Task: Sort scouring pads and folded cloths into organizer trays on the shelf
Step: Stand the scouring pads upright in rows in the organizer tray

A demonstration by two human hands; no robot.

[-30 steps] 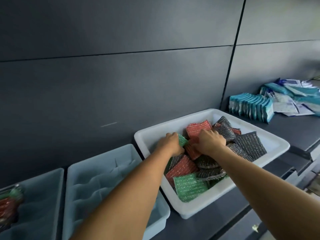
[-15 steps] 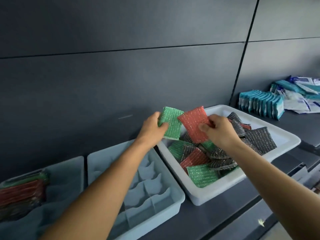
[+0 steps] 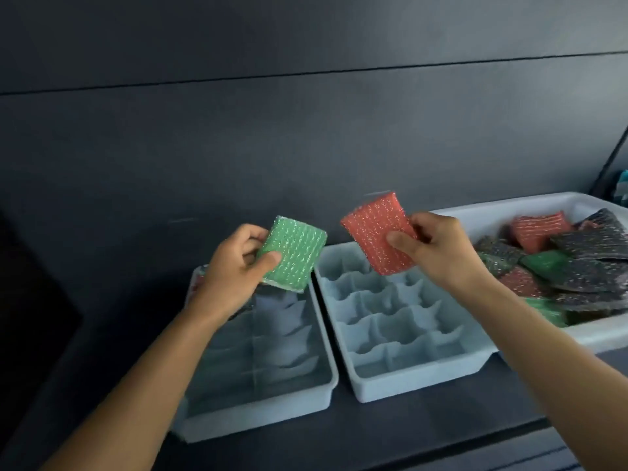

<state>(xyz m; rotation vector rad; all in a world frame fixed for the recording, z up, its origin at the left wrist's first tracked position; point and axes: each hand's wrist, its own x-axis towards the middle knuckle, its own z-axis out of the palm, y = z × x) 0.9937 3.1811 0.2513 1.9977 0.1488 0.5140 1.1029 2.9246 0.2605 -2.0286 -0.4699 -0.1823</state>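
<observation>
On a dark shelf (image 3: 373, 433) against a dark panelled wall (image 3: 306, 130), the left hand (image 3: 234, 270) pinches a green pad (image 3: 294, 254) over the left tray (image 3: 261, 423), the right hand (image 3: 438, 249) a red pad (image 3: 375, 232) over the right tray (image 3: 418, 385), beside a white bin (image 3: 509, 212) of pads.

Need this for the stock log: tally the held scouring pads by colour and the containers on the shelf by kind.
green scouring pad, held in left hand: 1
red scouring pad, held in right hand: 1
blue organizer trays: 2
white bin: 1
Total: 5
</observation>
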